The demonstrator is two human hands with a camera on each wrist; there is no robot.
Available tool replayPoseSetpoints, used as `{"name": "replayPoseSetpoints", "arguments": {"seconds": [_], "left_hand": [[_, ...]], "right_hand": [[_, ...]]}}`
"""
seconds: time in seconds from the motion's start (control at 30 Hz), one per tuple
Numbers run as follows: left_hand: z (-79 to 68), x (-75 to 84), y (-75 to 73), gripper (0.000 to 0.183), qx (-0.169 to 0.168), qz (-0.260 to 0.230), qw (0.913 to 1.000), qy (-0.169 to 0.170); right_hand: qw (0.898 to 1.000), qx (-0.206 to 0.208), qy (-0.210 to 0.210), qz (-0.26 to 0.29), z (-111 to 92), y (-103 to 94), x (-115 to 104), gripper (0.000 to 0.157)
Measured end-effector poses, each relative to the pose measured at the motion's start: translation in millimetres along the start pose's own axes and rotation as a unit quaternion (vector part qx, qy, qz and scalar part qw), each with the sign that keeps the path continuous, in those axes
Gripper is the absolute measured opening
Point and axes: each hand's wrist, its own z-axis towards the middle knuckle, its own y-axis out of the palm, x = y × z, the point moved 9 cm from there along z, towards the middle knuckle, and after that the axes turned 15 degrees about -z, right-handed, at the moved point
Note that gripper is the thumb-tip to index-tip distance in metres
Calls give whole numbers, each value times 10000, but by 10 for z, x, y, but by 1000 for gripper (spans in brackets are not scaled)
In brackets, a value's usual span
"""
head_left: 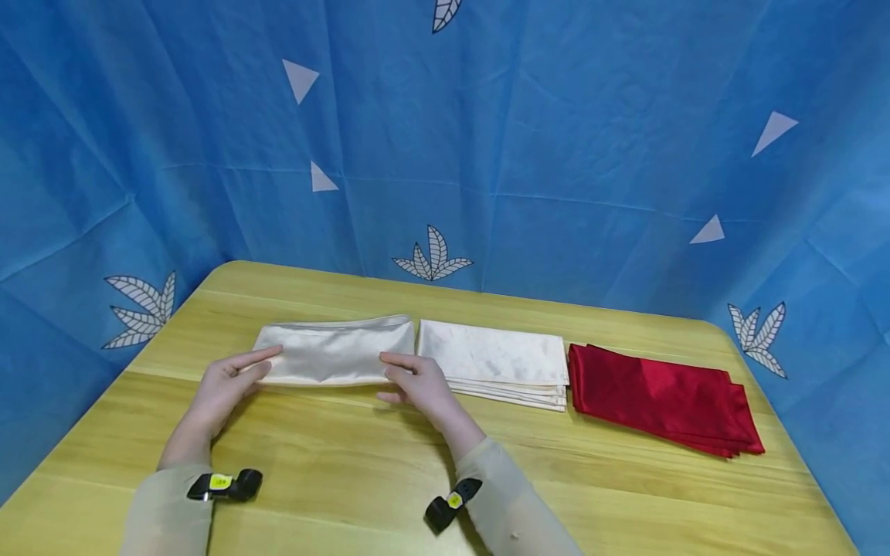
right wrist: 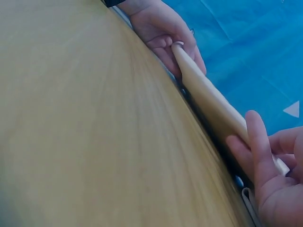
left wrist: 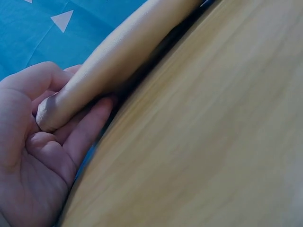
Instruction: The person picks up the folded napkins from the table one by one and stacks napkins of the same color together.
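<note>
A folded ivory satin cloth (head_left: 330, 354) is held at the left of the row, raised slightly off the table. My left hand (head_left: 221, 392) grips its left end, with the thumb and fingers on either side of the fabric. At the other end my right hand (head_left: 427, 390) pinches the near corner. The left wrist view shows the cloth's rounded folded edge (left wrist: 111, 64) between the fingers of the left hand (left wrist: 35, 146). In the right wrist view the cloth (right wrist: 213, 111) spans both hands, and a dark gap runs beneath it.
Just right of the held cloth lies a stack of folded cream cloths (head_left: 497, 355). Further right are folded dark red satin cloths (head_left: 657, 398), their edges slightly fanned. All lie on a wooden table (head_left: 334, 479), with a blue patterned curtain (head_left: 556, 139) behind it.
</note>
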Motion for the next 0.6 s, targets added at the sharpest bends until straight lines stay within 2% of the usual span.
{"name": "replayPoseSetpoints", "arguments": {"seconds": [0.1, 0.2, 0.33, 0.43, 0.5, 0.6], "left_hand": [[-16, 34, 1, 47, 103, 26, 9998, 144], [-25, 91, 20, 43, 301, 114, 9987, 407], [-9, 162, 65, 36, 617, 99, 9949, 794], [11, 208, 108, 31, 934, -143, 9906, 989], [3, 255, 140, 28, 1224, -387, 9860, 1068], [-58, 406, 211, 24, 1622, -796, 9750, 1295]], "right_hand": [[9999, 99, -87, -46, 4, -16, -14, 34], [9988, 237, -345, -262, 0, -61, -59, 33], [9893, 576, -764, -1101, -43, -183, -128, 32], [9796, 826, -929, -1578, -81, -278, -143, 31], [9774, 928, -1036, -1589, -100, -324, -153, 30], [9748, 1032, -1242, -1540, -120, -374, -192, 30]]}}
